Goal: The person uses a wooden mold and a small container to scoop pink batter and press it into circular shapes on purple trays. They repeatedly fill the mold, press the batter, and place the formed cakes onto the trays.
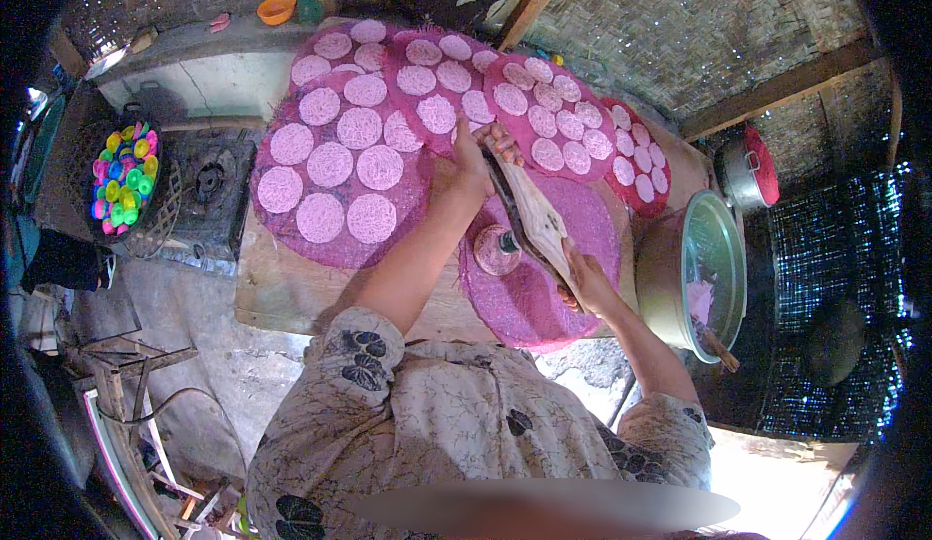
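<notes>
Both hands (476, 157) (582, 278) gripping wooden press (532, 218); pot (670, 278) holds pink dough (701, 299)

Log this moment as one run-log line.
left hand: grips wooden press far end | right hand: grips near end | below: pink noodle disc on pink mat | pot right

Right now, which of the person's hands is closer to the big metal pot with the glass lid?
The right hand. It grips the near end of the wooden press, just left of the pot. The left hand holds the far end, farther away by the pink discs.
</notes>
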{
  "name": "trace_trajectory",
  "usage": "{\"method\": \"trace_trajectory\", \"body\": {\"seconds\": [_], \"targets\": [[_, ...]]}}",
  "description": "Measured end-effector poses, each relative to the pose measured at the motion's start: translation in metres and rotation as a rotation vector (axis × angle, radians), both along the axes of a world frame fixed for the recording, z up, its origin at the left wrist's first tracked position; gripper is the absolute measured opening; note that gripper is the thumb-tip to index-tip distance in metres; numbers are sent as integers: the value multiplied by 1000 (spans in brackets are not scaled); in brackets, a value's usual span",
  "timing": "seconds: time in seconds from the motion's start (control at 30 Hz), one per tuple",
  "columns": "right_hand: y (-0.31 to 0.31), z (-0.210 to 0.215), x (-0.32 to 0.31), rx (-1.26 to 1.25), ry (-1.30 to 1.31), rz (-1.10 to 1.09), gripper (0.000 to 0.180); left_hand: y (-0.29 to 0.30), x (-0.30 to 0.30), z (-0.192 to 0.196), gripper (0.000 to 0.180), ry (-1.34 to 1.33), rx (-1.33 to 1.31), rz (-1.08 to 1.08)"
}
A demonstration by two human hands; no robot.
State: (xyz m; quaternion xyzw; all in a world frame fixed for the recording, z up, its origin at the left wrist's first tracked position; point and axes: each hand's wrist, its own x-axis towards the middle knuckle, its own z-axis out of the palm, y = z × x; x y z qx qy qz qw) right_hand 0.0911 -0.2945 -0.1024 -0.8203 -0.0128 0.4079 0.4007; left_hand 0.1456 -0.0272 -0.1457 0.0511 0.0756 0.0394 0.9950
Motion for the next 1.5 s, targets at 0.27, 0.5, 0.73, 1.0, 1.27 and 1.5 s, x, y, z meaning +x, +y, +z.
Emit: {"method": "trace_trajectory", "body": {"seconds": [0.27,0.5,0.73,1.0,1.27,1.5], "targets": [[14,12,8,591,330,-251,92,9,21,-17,53,-318,-165,-76],[24,-78,8,1311,849,-319,85,13,19,-43,51,-369,-384,-29],[13,-113,5,829,301,-141,63,32,26,-34,55,-424,-268,99],[21,-88,-4,65,-682,269,61,94,-39,76,67,-917,5,-24],[48,-62,-22,-27,-860,449,104,79,-195,164,80,-917,828,57],[22,-57,-47,83,-959,267,104,67,-241,146,77,-647,1145,7]]}}
